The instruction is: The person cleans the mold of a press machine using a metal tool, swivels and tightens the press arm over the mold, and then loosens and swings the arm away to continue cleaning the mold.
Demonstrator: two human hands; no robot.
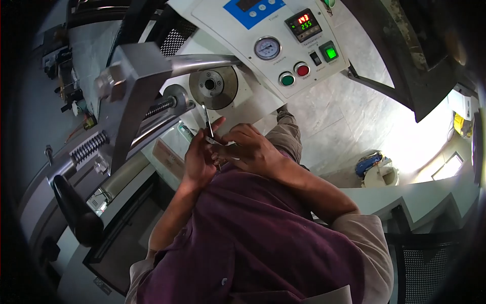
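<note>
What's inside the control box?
Can't tell: the closed front panel covers the interior. Visible on it: timer, pressure gauge, temperature controller, red button, green button.

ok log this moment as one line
left hand, right hand: together at slim metal tool | temperature display: lit | round disc: beyond hands

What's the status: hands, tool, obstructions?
Left hand and right hand together at slim tool; which grips it, can't tell. Tool's far end points toward disc. Machine arm left of hands, not blocking.
</note>
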